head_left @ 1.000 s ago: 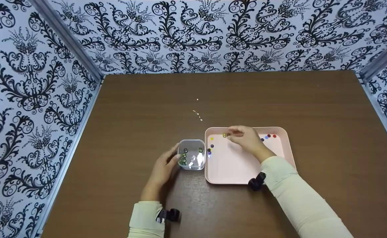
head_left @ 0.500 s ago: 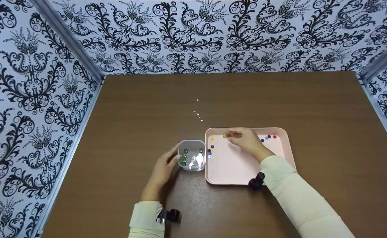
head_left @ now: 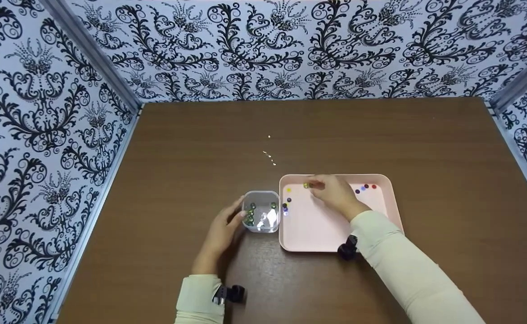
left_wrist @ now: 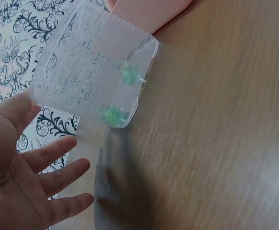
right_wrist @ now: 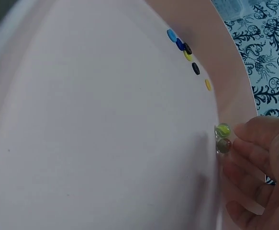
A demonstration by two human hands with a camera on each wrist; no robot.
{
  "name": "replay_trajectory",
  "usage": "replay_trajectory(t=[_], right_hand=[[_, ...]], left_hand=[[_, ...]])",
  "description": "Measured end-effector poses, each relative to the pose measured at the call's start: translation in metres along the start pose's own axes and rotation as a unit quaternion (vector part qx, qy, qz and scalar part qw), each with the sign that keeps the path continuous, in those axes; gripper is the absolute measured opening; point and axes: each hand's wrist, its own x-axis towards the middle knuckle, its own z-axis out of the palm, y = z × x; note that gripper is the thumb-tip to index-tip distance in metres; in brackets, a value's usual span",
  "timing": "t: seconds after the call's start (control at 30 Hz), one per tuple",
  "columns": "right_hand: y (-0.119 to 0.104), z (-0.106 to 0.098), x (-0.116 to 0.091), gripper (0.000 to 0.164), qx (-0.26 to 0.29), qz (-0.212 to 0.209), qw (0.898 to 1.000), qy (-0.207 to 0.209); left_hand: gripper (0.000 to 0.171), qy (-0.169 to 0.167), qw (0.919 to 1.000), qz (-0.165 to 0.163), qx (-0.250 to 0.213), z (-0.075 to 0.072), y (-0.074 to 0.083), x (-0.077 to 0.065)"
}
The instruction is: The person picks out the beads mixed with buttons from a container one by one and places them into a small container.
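Observation:
In the head view my left hand (head_left: 220, 229) is at the left side of a clear plastic box (head_left: 261, 192), its thumb on the near-left rim. The left wrist view has that hand's other fingers stretched out apart from the box. Several green glass marbles (head_left: 249, 218) lie inside. My right hand (head_left: 335, 193) reaches over the pink tray (head_left: 322, 229) to its far wall. In the right wrist view its fingertips are right beside two marbles, a yellow-green marble (right_wrist: 223, 130) and a reddish-green marble (right_wrist: 223, 145), which lie against the wall.
Small flat coloured discs (head_left: 285, 205) lie along the tray's left side, and more discs (head_left: 366, 186) in its far right corner. The box stands against the tray's left edge. White specks (head_left: 270, 156) mark the brown table (head_left: 191, 148). Patterned walls (head_left: 263, 49) enclose it.
My right hand and forearm have shifted very slightly at the far side of the tray. The left hand, the box and the marbles keep their places.

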Motion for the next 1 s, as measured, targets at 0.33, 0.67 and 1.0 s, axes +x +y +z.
replay_trajectory(t=[0.33,0.67,1.0], right_hand=[[-0.0058,-0.0009,0.0022,0.032,-0.034,0.005,0.999,-0.005],[-0.0063,-0.0017,0.004,0.032,-0.074,-0.004,0.997,-0.003],[-0.0072,-0.0006,0.0065,0.027,-0.113,-0.022,0.993,-0.01]], left_hand=[[0.043,-0.002,1.0,0.002,0.0,-0.0004,0.0012,-0.0002],[0.044,-0.009,0.9997,0.02,0.001,-0.001,0.0005,0.0007],[0.044,-0.008,0.9996,0.025,0.007,-0.0009,0.0007,0.0007]])
